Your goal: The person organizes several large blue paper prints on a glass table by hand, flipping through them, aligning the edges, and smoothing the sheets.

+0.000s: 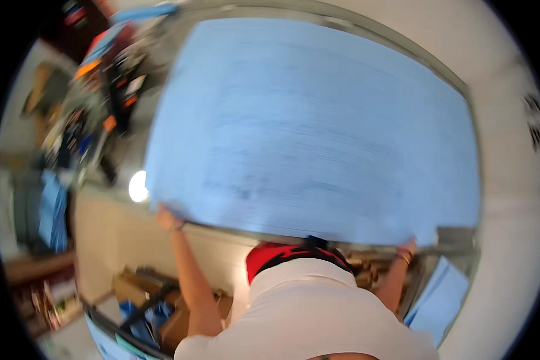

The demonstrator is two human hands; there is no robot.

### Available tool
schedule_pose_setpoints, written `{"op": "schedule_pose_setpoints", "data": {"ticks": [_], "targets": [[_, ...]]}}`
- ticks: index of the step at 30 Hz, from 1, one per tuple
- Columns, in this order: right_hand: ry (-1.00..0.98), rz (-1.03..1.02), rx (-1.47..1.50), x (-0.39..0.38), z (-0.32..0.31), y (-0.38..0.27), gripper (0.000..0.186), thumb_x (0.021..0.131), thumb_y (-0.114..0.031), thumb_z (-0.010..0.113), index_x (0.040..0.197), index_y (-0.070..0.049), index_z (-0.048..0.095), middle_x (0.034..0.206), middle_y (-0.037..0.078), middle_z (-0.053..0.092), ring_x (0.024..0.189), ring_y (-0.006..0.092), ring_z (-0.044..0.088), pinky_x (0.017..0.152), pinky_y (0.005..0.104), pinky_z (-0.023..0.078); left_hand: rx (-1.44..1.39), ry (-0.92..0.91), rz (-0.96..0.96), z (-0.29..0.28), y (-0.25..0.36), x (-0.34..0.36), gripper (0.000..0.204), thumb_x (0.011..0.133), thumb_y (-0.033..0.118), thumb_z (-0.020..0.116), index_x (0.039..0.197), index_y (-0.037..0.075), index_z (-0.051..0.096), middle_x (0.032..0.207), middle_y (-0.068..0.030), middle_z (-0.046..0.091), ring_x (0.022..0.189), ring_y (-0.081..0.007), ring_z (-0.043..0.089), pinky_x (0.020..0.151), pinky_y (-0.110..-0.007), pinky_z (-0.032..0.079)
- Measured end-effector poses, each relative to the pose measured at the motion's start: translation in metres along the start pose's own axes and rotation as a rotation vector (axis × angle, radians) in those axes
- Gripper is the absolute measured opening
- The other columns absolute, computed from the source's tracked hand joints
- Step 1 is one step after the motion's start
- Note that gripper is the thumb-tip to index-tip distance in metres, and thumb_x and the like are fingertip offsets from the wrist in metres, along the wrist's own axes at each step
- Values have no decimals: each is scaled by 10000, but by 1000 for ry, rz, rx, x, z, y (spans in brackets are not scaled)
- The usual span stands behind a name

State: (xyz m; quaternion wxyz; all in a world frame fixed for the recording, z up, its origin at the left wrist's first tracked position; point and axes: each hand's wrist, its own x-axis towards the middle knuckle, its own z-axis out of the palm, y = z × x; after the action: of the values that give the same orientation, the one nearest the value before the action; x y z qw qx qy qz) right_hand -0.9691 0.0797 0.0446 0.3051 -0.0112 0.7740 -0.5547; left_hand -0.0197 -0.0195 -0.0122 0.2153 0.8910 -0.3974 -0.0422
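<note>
A large blue sheet (306, 126) lies over a grey-framed table (453, 235), covering most of its top and slightly blurred, with faint horizontal streaks. My left hand (168, 216) grips the sheet at its near left corner, its fingers smeared by motion. My right hand (407, 246) holds the near edge toward the right corner, fingertips partly hidden. Just left of the sheet is a bright white round glare spot (138, 186).
Tools and oddments (120, 84) crowd the surface at left. Folded blue material (53, 210) hangs farther left. Cardboard pieces (129, 288) and a dark rail (150, 306) are low at left. Another blue sheet (438, 297) sits below at right. A pale wall (504, 210) borders the right side.
</note>
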Motion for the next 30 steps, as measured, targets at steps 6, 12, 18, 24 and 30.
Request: {"op": "schedule_pose_setpoints", "data": {"ticks": [6,12,18,24,30], "targets": [[370,119,249,-24,51,-10,470,905,-473,592,1012,-15,614,904,38,617,745,192,531,671,379,481,-563,54,-473,-12,-6,31,533,926,406,540,1101,-95,578,1072,-186,643,954,-326,621,795,-480,545],[431,6,390,-56,68,-27,452,879,-394,656,753,22,533,660,26,467,565,154,376,491,362,333,-541,286,-651,-11,-15,57,674,822,460,678,1103,-141,562,1123,-263,605,978,-367,608,852,-503,522],[494,-21,351,-49,63,-22,406,879,-327,670,773,40,532,723,28,494,611,143,395,557,359,364,-790,167,-643,-18,5,56,598,819,405,696,1101,-112,590,1142,-230,601,987,-330,602,865,-480,507],[511,-251,18,-32,59,-18,334,942,-210,581,1070,98,573,796,120,588,667,217,490,647,382,448,-1130,30,-671,-22,17,44,525,815,349,713,1098,-83,617,1162,-197,596,995,-293,595,877,-457,492],[732,-949,-186,-44,80,-102,304,969,-123,521,1235,13,581,913,194,664,724,279,596,672,373,485,-1176,-49,-642,7,65,2,384,791,294,730,1042,32,605,981,-53,628,834,-202,582,647,-383,473]]}}
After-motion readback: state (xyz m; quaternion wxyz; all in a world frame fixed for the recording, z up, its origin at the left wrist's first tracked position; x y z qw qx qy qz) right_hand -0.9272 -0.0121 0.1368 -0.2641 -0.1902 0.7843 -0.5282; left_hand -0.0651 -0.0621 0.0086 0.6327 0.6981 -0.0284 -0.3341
